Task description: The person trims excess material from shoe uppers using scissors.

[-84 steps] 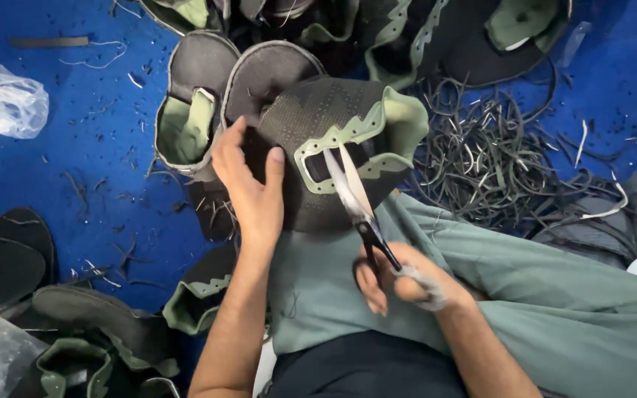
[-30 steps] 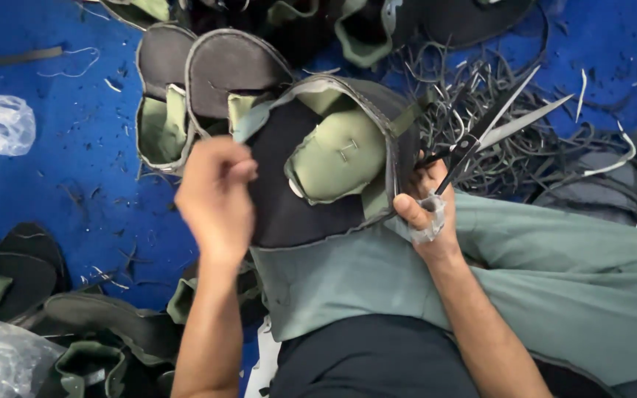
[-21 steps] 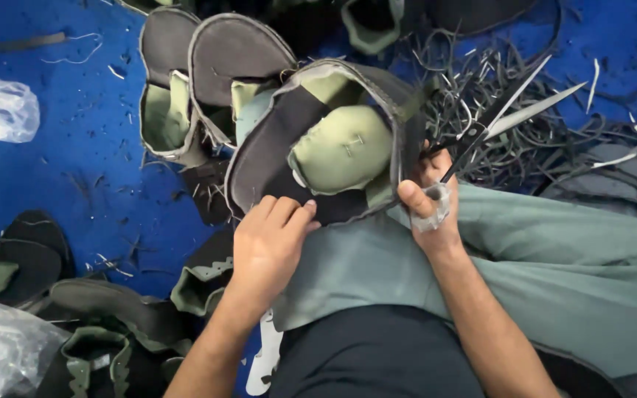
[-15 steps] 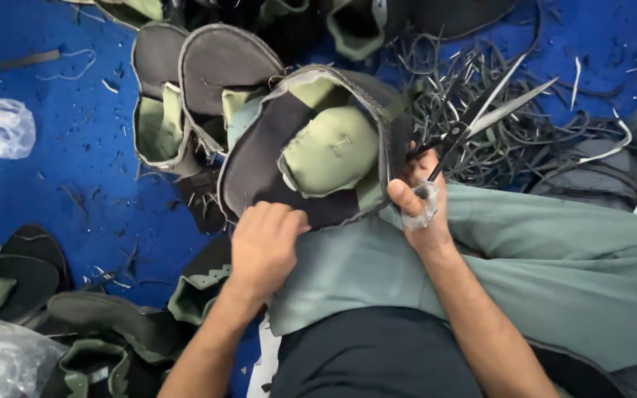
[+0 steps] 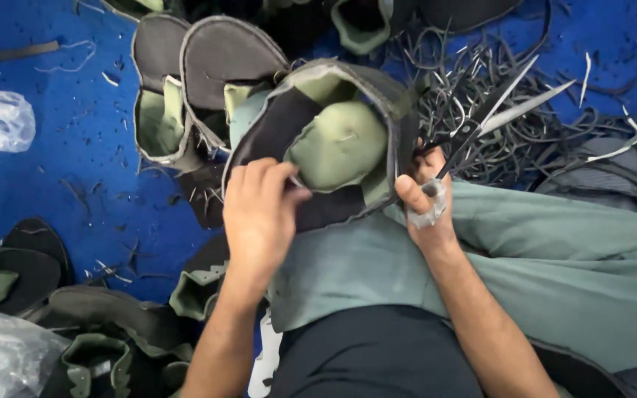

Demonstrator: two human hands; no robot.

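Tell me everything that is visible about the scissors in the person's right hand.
The scissors look like metal, with long pale blades and dark handles. The blades stand open in a narrow V and point up and to the right, over a pile of dark trimmed strips. The right hand holds the handles while its thumb, wrapped in clear tape, presses on the edge of the dark and green fabric piece. The blades are not cutting anything; they appear clear of the fabric.

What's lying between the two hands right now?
In the head view, the dark shoe upper with its green lining spans the gap between the left hand and right hand.
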